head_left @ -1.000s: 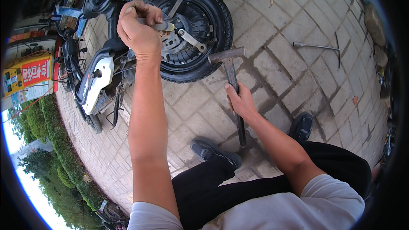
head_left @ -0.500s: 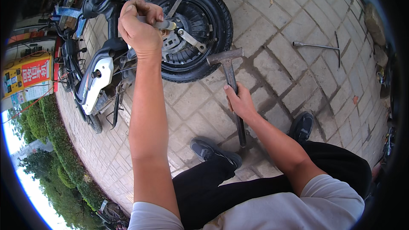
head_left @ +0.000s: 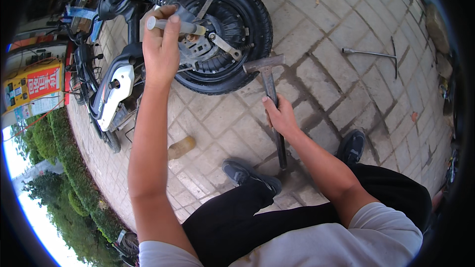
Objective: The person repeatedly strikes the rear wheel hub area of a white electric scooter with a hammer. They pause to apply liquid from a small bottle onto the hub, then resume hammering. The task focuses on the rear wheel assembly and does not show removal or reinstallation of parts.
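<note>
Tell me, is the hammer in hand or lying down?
In hand: the hammer has the right hand closed around its handle, below the metal head.

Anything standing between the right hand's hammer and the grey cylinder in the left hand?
In this view, part of the tyre and a pale metal link lie between the hammer and the grey cylinder; depth is unclear, so I cannot tell whether they truly obstruct.

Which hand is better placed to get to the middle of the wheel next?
Probably the left hand: it holds a pale tube whose tip appears close to the wheel hub. The right hand grips a hammer farther off, past the tyre's edge.
</note>
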### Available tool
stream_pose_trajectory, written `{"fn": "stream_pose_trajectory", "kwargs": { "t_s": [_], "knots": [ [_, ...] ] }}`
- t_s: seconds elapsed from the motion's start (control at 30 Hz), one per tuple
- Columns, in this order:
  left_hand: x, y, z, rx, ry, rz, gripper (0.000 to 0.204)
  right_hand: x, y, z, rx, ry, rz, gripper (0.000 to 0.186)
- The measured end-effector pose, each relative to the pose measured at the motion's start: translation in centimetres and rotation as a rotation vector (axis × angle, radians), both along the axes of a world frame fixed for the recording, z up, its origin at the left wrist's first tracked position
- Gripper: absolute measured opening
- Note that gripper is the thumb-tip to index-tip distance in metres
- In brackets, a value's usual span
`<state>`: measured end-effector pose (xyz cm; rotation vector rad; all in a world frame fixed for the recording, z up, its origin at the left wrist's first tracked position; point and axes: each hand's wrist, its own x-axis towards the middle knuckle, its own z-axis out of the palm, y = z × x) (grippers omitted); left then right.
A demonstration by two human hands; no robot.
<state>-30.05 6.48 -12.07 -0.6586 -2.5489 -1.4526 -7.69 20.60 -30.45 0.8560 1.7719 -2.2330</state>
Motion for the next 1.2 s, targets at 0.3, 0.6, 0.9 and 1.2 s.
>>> {"fn": "stream_pose_trajectory", "kwargs": {
  "t_s": [0.3,0.6,0.9,1.2],
  "knots": [
    [2.6,-3.5,1.3,-0.191,-0.185,0.108,0.042,-1.0,0.1,0.9,-0.092,-0.007,-0.004,0.037],
    [7.5,-7.9,2.8,0.15,-0.127,0.293,0.042,-1.7,1.3,1.0,-0.029,0.016,-0.032,0.036],
    [25.4,-22.6,6.0,0.186,-0.219,1.04,0.045,-3.6,2.1,-0.3,-0.152,-0.004,-0.266,0.037],
    [30.5,-27.9,3.2,0.064,-0.356,1.186,0.043,0.0,-5.0,2.9,0.319,0.15,0.704,0.044]
  ]
}}
